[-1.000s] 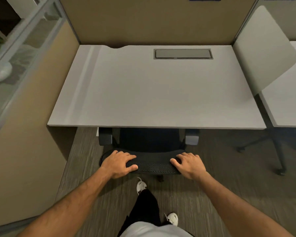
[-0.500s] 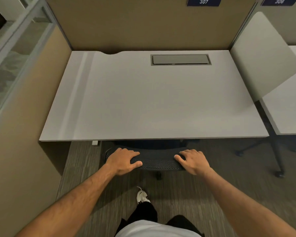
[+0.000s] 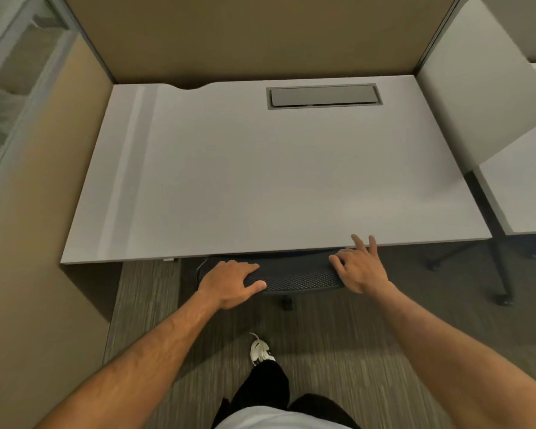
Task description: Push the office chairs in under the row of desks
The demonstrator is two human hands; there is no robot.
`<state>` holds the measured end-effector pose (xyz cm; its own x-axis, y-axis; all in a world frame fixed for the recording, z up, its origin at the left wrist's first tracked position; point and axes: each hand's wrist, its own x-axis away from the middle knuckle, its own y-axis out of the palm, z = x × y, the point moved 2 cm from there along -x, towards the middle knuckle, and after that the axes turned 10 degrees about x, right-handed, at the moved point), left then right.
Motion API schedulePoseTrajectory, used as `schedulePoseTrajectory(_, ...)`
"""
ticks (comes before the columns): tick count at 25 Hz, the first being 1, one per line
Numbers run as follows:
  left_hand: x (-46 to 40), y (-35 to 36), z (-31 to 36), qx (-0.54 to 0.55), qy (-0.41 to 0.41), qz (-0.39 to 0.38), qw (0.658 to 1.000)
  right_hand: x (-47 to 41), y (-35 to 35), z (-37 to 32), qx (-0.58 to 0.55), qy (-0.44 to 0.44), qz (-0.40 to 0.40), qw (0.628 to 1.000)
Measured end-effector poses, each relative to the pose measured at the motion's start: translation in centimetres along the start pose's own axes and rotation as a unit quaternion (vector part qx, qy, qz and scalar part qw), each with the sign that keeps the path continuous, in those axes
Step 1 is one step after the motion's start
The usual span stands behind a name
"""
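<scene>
A black office chair [image 3: 294, 278] is tucked under the grey desk [image 3: 260, 181]; only the mesh top of its backrest and one caster show below the desk's front edge. My left hand [image 3: 229, 281] grips the left end of the backrest, thumb along its near side. My right hand [image 3: 358, 267] rests on the right end with its fingers spread, two of them lifted up to the desk edge. The seat and armrests are hidden beneath the desk.
Tan partition panels [image 3: 28, 243] wall the desk at the left and back. A white divider [image 3: 474, 97] and a neighbouring desk [image 3: 526, 193] with dark wheeled legs [image 3: 502, 274] stand to the right. A grey cable hatch [image 3: 324, 96] sits in the desktop. My foot [image 3: 260, 351] is on the carpet.
The chair has rolled further under the desk; its armrests and seat are now hidden. My right hand has loosened from the backrest and spread its fingers. I stepped closer.
</scene>
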<state>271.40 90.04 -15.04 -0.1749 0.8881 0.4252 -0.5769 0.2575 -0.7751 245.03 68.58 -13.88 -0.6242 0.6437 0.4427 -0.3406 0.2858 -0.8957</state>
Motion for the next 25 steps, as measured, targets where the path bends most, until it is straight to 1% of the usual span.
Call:
schedulePoseTrajectory(3,-0.2,0.0,0.9,0.0,-0.001,-0.009,1.0,0.4,0.0,0.3,0.0,-0.006,0.004,1.0)
schedulePoseTrajectory(5,0.2,-0.6,1.6,-0.006,-0.001,-0.015,1.0,2.0,-0.4,0.2,-0.016,-0.013,0.039,0.999)
schedulePoseTrajectory(6,0.0,-0.8,1.5,0.002,-0.001,-0.016,1.0,2.3,-0.1,-0.2,-0.032,-0.009,0.04,0.999)
schedulePoseTrajectory(8,-0.1,-2.4,3.6,-0.002,0.017,0.01,1.0,4.3,-0.7,0.4,-0.078,0.013,0.079,0.994)
schedulePoseTrajectory(10,-0.9,-4.3,7.9,-0.013,0.046,0.022,0.999,6.9,-2.0,2.3,-0.117,0.037,0.113,0.986)
schedulePoseTrajectory(11,-1.3,-4.9,8.7,-0.001,0.047,0.022,0.999,6.8,-2.2,2.2,-0.125,0.026,0.111,0.986)
schedulePoseTrajectory(14,-2.9,-6.4,16.5,-0.002,0.099,0.043,0.994,10.7,-3.5,5.7,-0.167,0.064,0.181,0.967)
schedulePoseTrajectory(15,-3.5,-6.6,20.3,-0.006,0.125,0.046,0.991,12.5,-4.1,8.0,-0.174,0.079,0.207,0.96)
schedulePoseTrajectory(16,-4.0,-7.2,21.4,-0.001,0.137,0.057,0.989,12.5,-4.8,8.1,-0.177,0.075,0.216,0.957)
schedulePoseTrajectory(17,-4.3,-7.1,24.5,-0.004,0.161,0.071,0.984,13.9,-5.0,9.8,-0.177,0.087,0.237,0.951)
schedulePoseTrajectory(19,-4.3,-5.7,30.6,-0.014,0.207,0.073,0.976,17.4,-5.0,13.6,-0.189,0.118,0.275,0.935)
schedulePoseTrajectory(20,-4.6,-4.6,34.8,-0.011,0.234,0.073,0.969,20.1,-5.3,16.4,-0.198,0.137,0.29,0.926)
schedulePoseTrajectory(21,-4.7,-4.6,35.5,0.008,0.24,0.082,0.967,20.2,-5.9,16.8,-0.2,0.134,0.299,0.924)
schedulePoseTrajectory(22,-4.6,-3.5,39.2,0.01,0.258,0.084,0.962,22.6,-5.7,19.2,-0.203,0.159,0.306,0.916)
schedulePoseTrajectory(25,-4.4,1.9,50.1,-0.008,0.332,0.046,0.942,31.0,-3.5,26.9,-0.225,0.246,0.368,0.868)
